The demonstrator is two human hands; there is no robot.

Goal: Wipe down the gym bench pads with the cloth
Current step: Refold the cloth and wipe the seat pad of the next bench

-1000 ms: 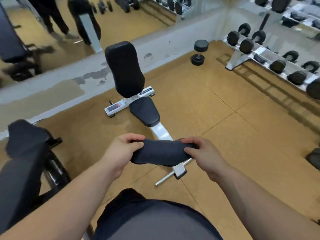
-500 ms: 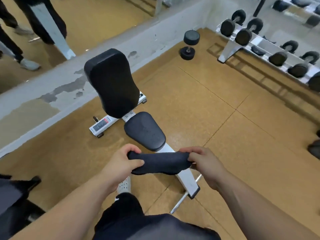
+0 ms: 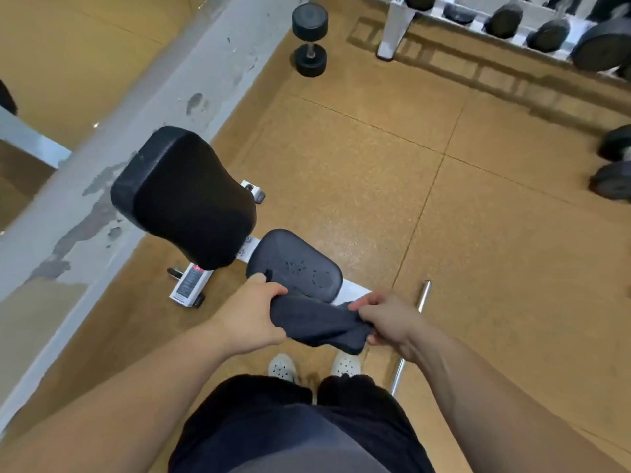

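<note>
Looking down from the head camera: left hand point(image 3: 254, 317) clamped on one end of a dark cloth point(image 3: 319, 324), fingers curled over its top edge. Right hand point(image 3: 386, 319) pinched tight on the other end, thumb and fingers closed around the fabric. Cloth stretched between the two hands, held in the air just in front of the seat pad point(image 3: 297, 268), its far edge overlapping the pad's near rim in this view; touching or not, cannot tell. Seat pad dark, rounded, faintly marked on top. Back pad point(image 3: 191, 196) black, raised upright just beyond the seat pad, close to a grey scuffed wall base point(image 3: 143, 114). White bench frame point(image 3: 189, 285) showing under both pads, with a chrome foot bar point(image 3: 423, 295) sticking out on the right. Standing right at the near end of the bench, pale perforated shoes point(image 3: 281, 367) on the tan floor point(image 3: 478, 250), dark shorts below. Single black dumbbell point(image 3: 310, 39) upright on the floor, well apart from the bench. Dumbbell rack point(image 3: 392, 29) along the top right, loaded with dark weights.
</note>
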